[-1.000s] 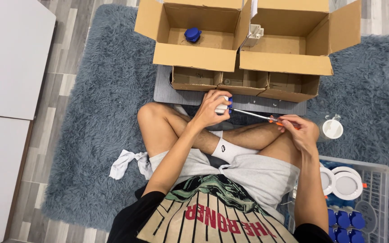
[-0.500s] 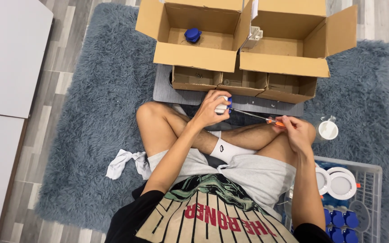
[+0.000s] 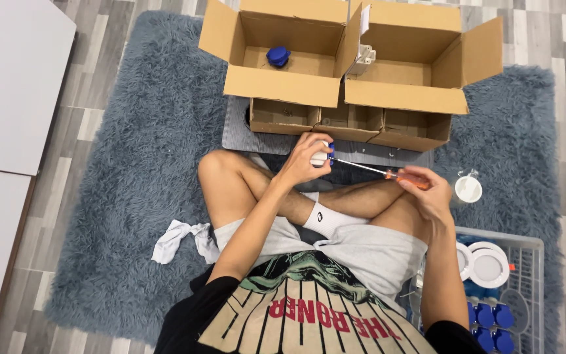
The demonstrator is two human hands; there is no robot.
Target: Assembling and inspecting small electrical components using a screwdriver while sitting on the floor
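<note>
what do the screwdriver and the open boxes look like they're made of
Orange-handled screwdriver: glossy, translucent-looking handle, probably plastic; thin shaft glints like bare metal. Open brown boxes: matte corrugated cardboard, judging by the folded flaps and raw edges.

The right hand (image 3: 428,190) has slid back along the screwdriver (image 3: 378,172), nearer the basket (image 3: 532,288).

left hand (image 3: 304,159) gripping small white part (image 3: 320,157), right hand (image 3: 427,192) holding screwdriver (image 3: 388,174)

Single head-worn view, looking steeply down from above the seated person's crossed legs, near enough to fill the frame with lap, grey rug (image 3: 132,164) and two open cardboard boxes (image 3: 283,59).
</note>
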